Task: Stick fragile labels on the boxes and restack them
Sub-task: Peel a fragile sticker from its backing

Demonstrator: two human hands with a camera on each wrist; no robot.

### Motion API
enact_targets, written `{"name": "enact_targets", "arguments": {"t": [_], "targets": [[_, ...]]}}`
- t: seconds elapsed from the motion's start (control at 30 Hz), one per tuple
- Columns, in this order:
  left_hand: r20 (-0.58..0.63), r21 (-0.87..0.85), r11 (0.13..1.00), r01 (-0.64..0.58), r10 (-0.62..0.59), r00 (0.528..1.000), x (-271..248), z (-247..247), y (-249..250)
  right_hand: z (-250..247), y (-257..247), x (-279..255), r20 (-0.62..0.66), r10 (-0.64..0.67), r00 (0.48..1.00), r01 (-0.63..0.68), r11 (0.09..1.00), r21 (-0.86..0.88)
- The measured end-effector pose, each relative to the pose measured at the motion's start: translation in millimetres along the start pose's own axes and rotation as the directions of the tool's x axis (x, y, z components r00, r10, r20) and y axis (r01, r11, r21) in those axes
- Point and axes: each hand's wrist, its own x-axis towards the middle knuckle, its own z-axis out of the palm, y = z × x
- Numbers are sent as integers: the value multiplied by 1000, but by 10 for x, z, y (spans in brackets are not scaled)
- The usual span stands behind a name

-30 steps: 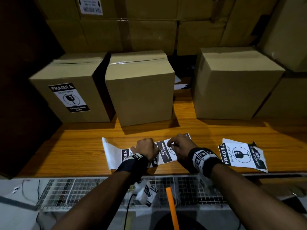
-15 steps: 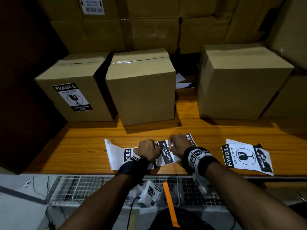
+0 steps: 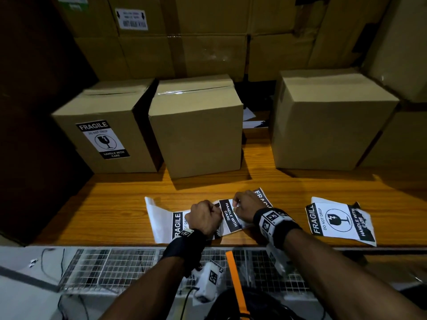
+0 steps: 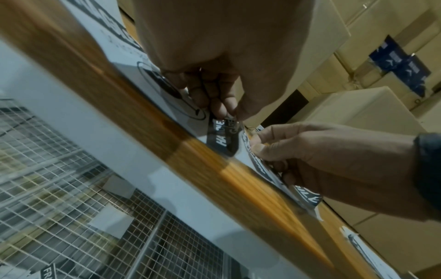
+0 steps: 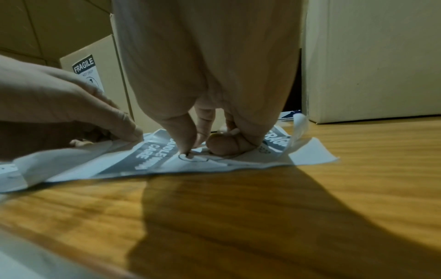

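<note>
Head view: both hands' fingers (image 3: 236, 202) hide the label strip (image 3: 227, 215) middle.

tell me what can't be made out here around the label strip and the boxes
- Label strip, head view: its middle is hidden under the left hand and right hand, so whether a sticker has lifted off the backing is unclear.
- White shipping label on the back stack: its print is too small and blurred.
- Papers behind the middle box: mostly hidden by that box.
</note>
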Motion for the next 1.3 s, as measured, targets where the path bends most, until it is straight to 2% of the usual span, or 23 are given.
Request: {"name": "enact_targets", "arguments": {"t": [0.17,0.23,0.3,0.4,0.53,0.77,0.9,1.0,1.07,1.13,1.3], "targets": [[-34,-52,995,-84,82,996,-37,8,-52,14,-13,-23,-18,9,1000,-9,1000,11],[-26,-69,978,-198,196,980,-65,8,-85,21,-11,-29,-24,11,1000,-10,1000,1],[23,-12,956,-294,294,955,-75,11,-102,25,-9,-24,-24,4,1000,-5,1000,-7],[65,80,949,-304,300,952,-78,-20,-70,30,-10,-20,-29,1,1000,-1,1000,-2],[71,44,965,-259,255,964,-45,-42,-69,43,-4,-13,-32,-1,999,0,1000,-17],[155,50,936,-349,338,928,-7,-108,-34,48,3,-7,-21,-7,1000,6,1000,-24],[47,200,941,-274,270,962,-18,-96,35,44,7,-5,-16,-15,1000,14,999,-49],[-14,200,964,-173,179,984,-33,-61,102,11,44,5,-10,1,1000,-2,997,-79],[-40,139,985,-101,108,993,-37,-2,108,-6,92,5,1,13,1000,-13,997,-77],[-43,114,993,-42,48,998,-16,36,123,-1,139,-1,0,18,1000,-18,998,-66],[65,248,969,-11,-5,998,40,2,241,14,171,-9,-3,37,999,-37,997,-73]]}}
